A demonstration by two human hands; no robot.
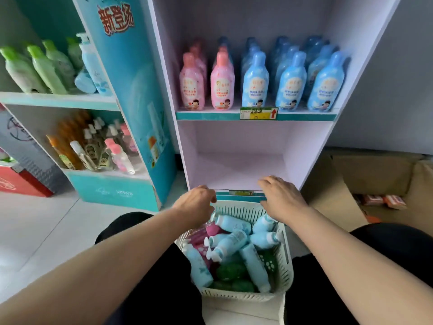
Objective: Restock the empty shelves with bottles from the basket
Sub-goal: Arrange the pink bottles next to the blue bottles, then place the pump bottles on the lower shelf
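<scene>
The white slatted basket sits on the floor between the person's knees, right up against the foot of the lilac shelving unit. Pale blue bottles lie heaped in it every which way, with pink bottles on the left and green bottles underneath.

They look like small plastic toiletry bottles: light, stiff enough to squeeze a little, and probably slick on their glossy sleeves. I'd take one round the body just below the shoulder, not by the cap, and lift a top one first so the pile doesn't shift.

The left hand hangs over the basket's far left corner with its fingers curled down. Whether it grips anything I cannot tell. The right hand is palm down with relaxed fingers over the far rim, holding nothing.

Just beyond them the lower shelf is bare, flat and smooth, and deep enough for rows. The upper shelf above it is full of upright pink and blue bottles, with a price tag on its edge.

A teal display stand crowds the left, a cardboard box sits on the right, and the tiled floor is pale.
</scene>
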